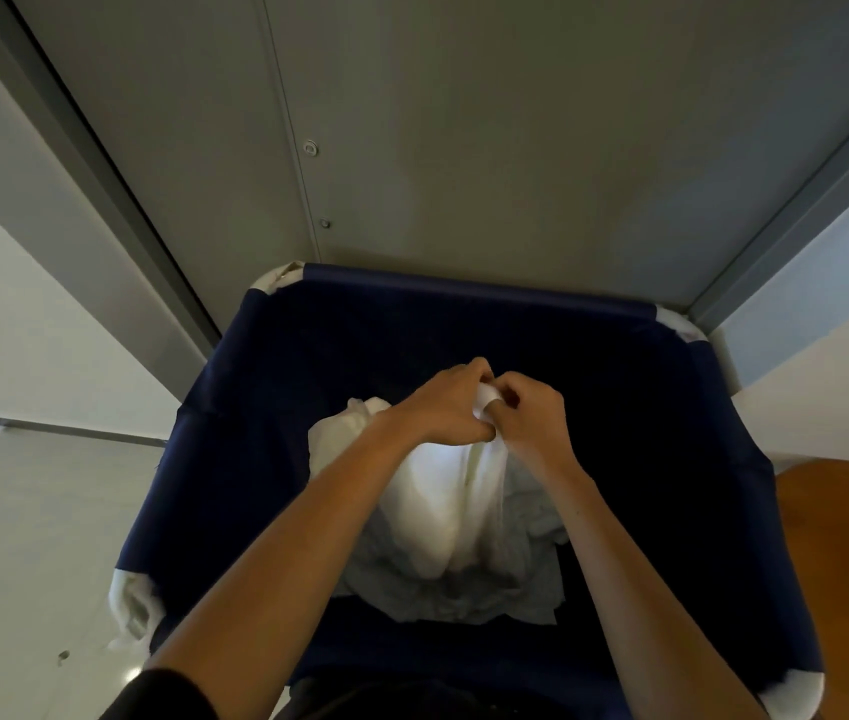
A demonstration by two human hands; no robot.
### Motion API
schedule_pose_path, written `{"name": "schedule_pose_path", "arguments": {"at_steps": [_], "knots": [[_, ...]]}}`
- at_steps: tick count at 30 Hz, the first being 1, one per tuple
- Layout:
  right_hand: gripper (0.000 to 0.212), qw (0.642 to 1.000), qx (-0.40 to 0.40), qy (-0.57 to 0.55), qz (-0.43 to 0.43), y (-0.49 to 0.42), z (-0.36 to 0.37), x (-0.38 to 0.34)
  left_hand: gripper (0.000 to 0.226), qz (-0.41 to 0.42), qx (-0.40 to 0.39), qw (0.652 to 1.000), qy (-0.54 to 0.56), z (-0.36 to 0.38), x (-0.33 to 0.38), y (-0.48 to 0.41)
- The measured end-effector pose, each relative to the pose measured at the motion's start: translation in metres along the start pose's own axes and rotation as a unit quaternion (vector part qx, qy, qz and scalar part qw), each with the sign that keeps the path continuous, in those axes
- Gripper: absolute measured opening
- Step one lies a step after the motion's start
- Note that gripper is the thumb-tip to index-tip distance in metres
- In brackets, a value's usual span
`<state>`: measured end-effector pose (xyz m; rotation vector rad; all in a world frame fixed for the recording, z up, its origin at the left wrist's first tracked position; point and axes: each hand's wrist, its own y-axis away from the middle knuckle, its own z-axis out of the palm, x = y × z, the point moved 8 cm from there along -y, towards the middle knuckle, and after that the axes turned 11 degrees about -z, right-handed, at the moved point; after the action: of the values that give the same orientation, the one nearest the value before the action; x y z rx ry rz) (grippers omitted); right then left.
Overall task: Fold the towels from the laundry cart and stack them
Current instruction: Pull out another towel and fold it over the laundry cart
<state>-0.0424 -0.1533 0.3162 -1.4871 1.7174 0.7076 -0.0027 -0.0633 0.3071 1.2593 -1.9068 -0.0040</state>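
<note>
A white towel hangs bunched over the dark blue laundry cart, its lower part lying crumpled inside. My left hand and my right hand meet above the cart's middle. Both pinch the towel's top edge between curled fingers, knuckles almost touching. The cloth drapes down from the two hands between my forearms. More white fabric lies underneath in the cart, partly hidden by the raised towel.
A grey metal door or panel stands right behind the cart. Pale floor lies to the left. An orange-brown wooden surface sits at the right edge. White padded corners cap the cart's frame.
</note>
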Motion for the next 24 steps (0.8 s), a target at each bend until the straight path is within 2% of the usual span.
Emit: {"name": "schedule_pose_path", "arguments": {"at_steps": [2, 4, 8, 12, 13, 16, 19, 22, 24], "knots": [[0.008, 0.999, 0.027, -0.003, -0.019, -0.001, -0.009, -0.004, 0.021, 0.005, 0.054, 0.998, -0.012, -0.005, 0.002, -0.002], [0.008, 0.999, 0.037, 0.000, -0.038, 0.000, -0.013, -0.005, 0.005, 0.014, 0.079, 0.997, -0.002, -0.009, 0.004, -0.002], [0.004, 0.999, 0.030, -0.034, -0.001, 0.009, -0.005, 0.012, 0.008, 0.005, 0.098, 0.995, 0.033, -0.018, 0.002, 0.000], [0.015, 0.995, -0.089, 0.029, 0.040, 0.020, 0.024, 0.046, 0.021, 0.009, 0.127, 0.988, 0.085, -0.033, 0.001, 0.008], [0.020, 0.994, -0.095, 0.039, 0.043, 0.022, 0.027, 0.053, 0.022, 0.007, 0.132, 0.987, 0.087, -0.035, -0.001, 0.008], [0.018, 0.999, -0.013, 0.024, 0.036, 0.020, 0.010, 0.048, 0.017, -0.018, 0.122, 0.990, 0.067, -0.038, -0.009, 0.007], [0.012, 0.996, 0.073, -0.041, -0.009, 0.009, -0.016, 0.017, 0.002, -0.045, 0.096, 0.994, 0.032, -0.027, -0.016, 0.005], [0.012, 0.990, 0.109, -0.051, -0.074, 0.002, -0.032, -0.015, 0.013, -0.037, 0.079, 0.993, 0.075, -0.021, -0.013, 0.006], [0.012, 0.987, 0.130, -0.051, -0.085, 0.000, -0.039, -0.023, 0.017, -0.015, 0.086, 0.994, 0.072, -0.025, -0.004, 0.009]]}}
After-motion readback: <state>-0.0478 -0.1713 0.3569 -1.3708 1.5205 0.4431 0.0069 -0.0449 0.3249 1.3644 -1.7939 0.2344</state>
